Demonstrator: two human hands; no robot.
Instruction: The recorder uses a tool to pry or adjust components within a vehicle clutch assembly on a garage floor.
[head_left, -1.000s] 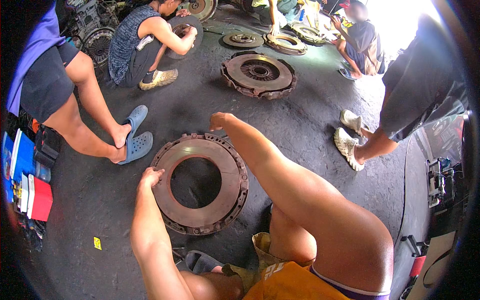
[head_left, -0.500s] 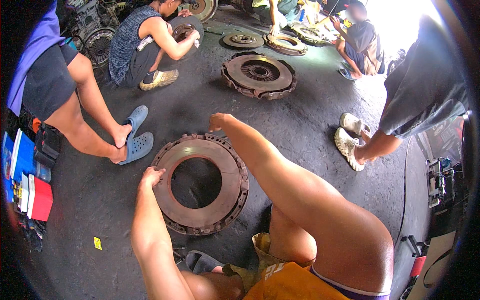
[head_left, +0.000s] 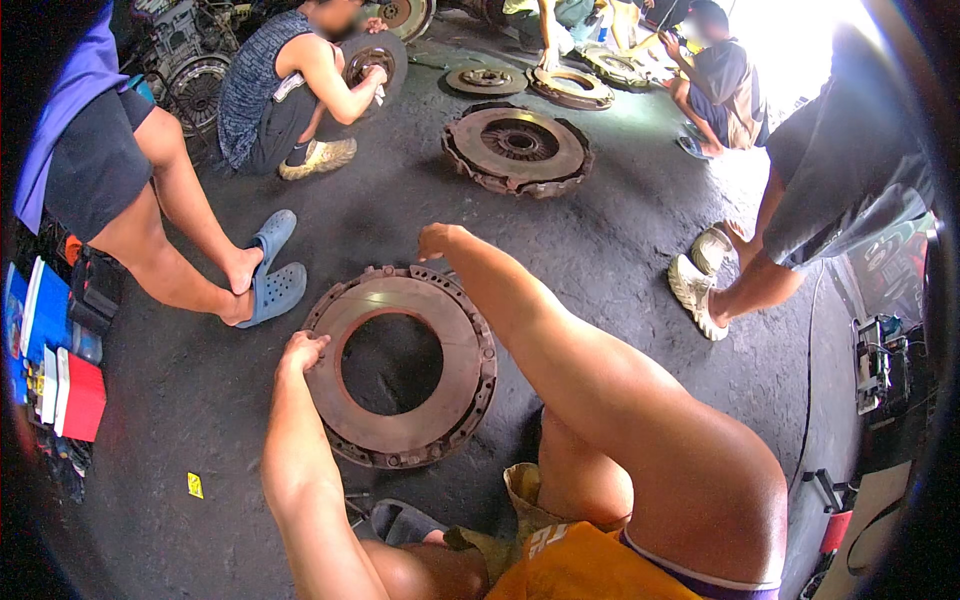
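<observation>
A large rusty clutch pressure plate [head_left: 400,292], a flat ring with bolt holes around its rim, is in front of me. Dark floor shows through its round opening. My left hand [head_left: 303,351] grips the plate's left rim, thumb on the upper face. Just beyond the far right rim is my right hand [head_left: 438,240], its fingers curled downward and mostly hidden behind the hand. Whether those fingers hold the rim or something else does not show. Farther off, another clutch pressure plate [head_left: 520,150], with spring fingers in its centre, lies on the floor.
Feet in blue clogs [head_left: 277,291] stand close on the left, and feet in pale clogs [head_left: 696,292] on the right. Several people squat farther back among clutch discs [head_left: 572,88]. A red box [head_left: 80,397] sits at far left; a cable [head_left: 808,400] runs along the right.
The person on the right has shifted their legs and one pale clog. The squatting person at back left has moved a hand across a disc. My hands and the plate have barely moved.
</observation>
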